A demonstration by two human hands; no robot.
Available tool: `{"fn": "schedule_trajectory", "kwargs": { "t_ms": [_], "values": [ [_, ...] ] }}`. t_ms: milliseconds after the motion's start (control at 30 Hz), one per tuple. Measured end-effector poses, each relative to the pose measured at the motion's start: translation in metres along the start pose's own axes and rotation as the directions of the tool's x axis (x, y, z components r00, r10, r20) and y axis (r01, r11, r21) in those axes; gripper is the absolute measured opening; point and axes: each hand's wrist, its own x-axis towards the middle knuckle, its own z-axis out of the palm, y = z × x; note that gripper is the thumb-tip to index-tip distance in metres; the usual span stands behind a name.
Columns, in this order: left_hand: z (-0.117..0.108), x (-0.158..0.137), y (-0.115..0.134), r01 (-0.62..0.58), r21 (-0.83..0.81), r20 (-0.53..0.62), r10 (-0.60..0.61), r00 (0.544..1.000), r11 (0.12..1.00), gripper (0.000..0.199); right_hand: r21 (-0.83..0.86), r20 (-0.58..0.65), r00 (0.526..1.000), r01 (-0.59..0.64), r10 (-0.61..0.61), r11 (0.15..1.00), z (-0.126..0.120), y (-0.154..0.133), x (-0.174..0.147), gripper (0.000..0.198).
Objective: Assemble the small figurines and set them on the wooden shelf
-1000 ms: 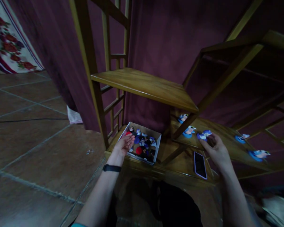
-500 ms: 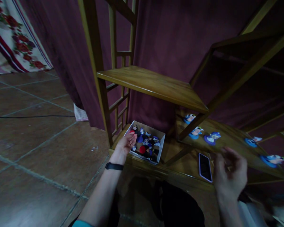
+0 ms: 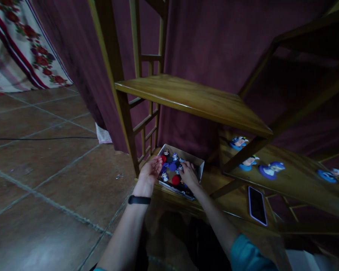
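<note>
An open cardboard box (image 3: pixel 198 165) sits on the lowest shelf board, holding several small figurines, among them a blue-and-white figurine (image 3: pixel 165 176), a red round piece (image 3: pixel 175 180) and a purple round piece (image 3: pixel 172 166). At the box's left edge is my left hand (image 3: pixel 151 168), palm turned up and fingers loosely extended, with nothing seen in it. My right hand (image 3: pixel 188 175) reaches down into the right part of the box. Its fingers are bent but apart over the figurines; their tips are partly hidden among the pieces.
Above the box juts a wooden shelf board (image 3: pixel 192 99). To the right, several figurines, one purple-based (image 3: pixel 271 170), stand on another board behind a diagonal post (image 3: pixel 245 153). A phone (image 3: pixel 257 206) lies near the front edge. A purple curtain (image 3: pixel 197 45) hangs behind.
My right hand has moved left from beside the phone into the box. My left hand stays at the box's left edge. The view has shifted slightly left.
</note>
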Motion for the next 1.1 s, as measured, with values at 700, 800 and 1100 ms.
{"fn": "schedule_trajectory", "kwargs": {
  "t_ms": [700, 800, 1100],
  "values": [
    [0.01, 0.0, -0.018, 0.04, 0.061, 0.062, -0.044, 0.997, 0.997, 0.017, 0.708, 0.237, 0.907, -0.407, 0.349, 0.577, 0.008, 0.006, 0.021, 0.017],
    [0.01, 0.0, -0.015, 0.046, 0.052, 0.056, -0.048, 0.997, 0.998, 0.017, 0.361, 0.145, 0.971, -0.231, 0.191, 0.903, 0.022, -0.006, 0.035, 0.017],
    [0.004, 0.004, -0.013, 0.026, 0.141, 0.026, -0.03, 0.999, 0.99, 0.014, 0.093, 0.062, 0.997, -0.045, 0.039, 0.995, 0.02, -0.016, 0.025, 0.018]
  ]
}}
